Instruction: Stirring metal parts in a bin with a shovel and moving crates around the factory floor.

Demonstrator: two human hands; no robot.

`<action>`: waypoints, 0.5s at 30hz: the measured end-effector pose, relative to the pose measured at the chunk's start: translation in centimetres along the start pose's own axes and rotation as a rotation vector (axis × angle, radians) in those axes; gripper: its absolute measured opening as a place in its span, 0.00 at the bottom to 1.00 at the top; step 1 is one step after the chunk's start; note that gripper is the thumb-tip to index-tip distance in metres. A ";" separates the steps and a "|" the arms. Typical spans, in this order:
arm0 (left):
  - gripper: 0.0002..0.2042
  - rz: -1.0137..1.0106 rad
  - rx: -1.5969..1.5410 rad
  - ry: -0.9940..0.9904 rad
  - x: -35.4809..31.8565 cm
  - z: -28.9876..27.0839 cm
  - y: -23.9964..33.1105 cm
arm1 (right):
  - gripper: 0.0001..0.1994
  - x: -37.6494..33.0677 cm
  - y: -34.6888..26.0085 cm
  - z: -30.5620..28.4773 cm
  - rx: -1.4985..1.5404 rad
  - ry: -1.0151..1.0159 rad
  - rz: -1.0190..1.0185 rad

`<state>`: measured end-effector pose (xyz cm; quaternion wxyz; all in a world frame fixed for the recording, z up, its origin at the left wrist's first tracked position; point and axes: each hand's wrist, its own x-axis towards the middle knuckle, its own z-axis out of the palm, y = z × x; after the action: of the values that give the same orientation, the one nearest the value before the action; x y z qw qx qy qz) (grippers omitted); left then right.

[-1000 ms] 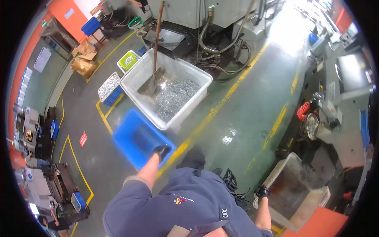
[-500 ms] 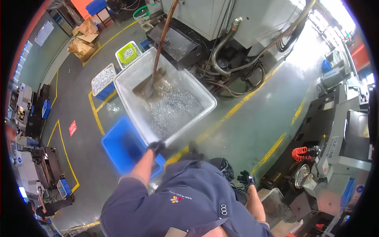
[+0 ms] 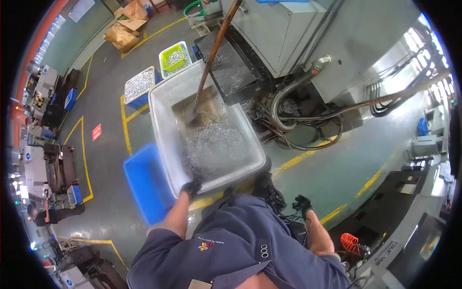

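My left hand (image 3: 191, 188), in a black glove, is closed over the near rim of a large white bin (image 3: 161, 120). Shiny metal chips (image 3: 216, 144) and murky liquid lie inside the bin. A shovel with a long wooden handle (image 3: 211, 55) leans in it, its blade among the chips. Out to the right, my gloved right hand (image 3: 302, 204) hangs beside my body, fingers apart, with nothing seen in it. Thin dark cords run close by that hand. Left of the white bin, a blue tub (image 3: 144, 178) is partly behind my left forearm.
Two smaller bins stand beyond: a blue one (image 3: 139, 86) full of metal pieces, and a white one (image 3: 166, 50) holding a green basket (image 3: 173, 59). A grey machine (image 3: 288, 38) with a thick hose (image 3: 276, 103) stands far right. More machines line both sides.
The view has turned, and the white bin now sits nearer my legs, over the yellow floor line. My left hand stays on its rim. The right hand remains free at my side.
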<state>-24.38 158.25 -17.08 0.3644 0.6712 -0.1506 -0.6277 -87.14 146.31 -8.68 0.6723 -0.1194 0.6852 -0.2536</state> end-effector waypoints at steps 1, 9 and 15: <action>0.13 -0.463 -0.456 0.147 0.1 3.9 1.9 | 0.19 1.1 -2.4 -1.9 -0.073 0.039 0.041; 0.18 0.069 0.032 0.014 -0.1 5.9 1.5 | 0.21 9.8 -21.7 19.4 -0.706 -0.601 -0.408; 0.18 0.600 0.303 -0.002 14.2 12.1 16.2 | 0.26 24.2 -23.5 36.4 -0.501 -0.802 -0.826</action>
<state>-29.40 134.14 -15.82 0.4286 0.6430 -0.4334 -0.4637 -57.24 107.44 -16.40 0.6753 -0.6140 0.3157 -0.2594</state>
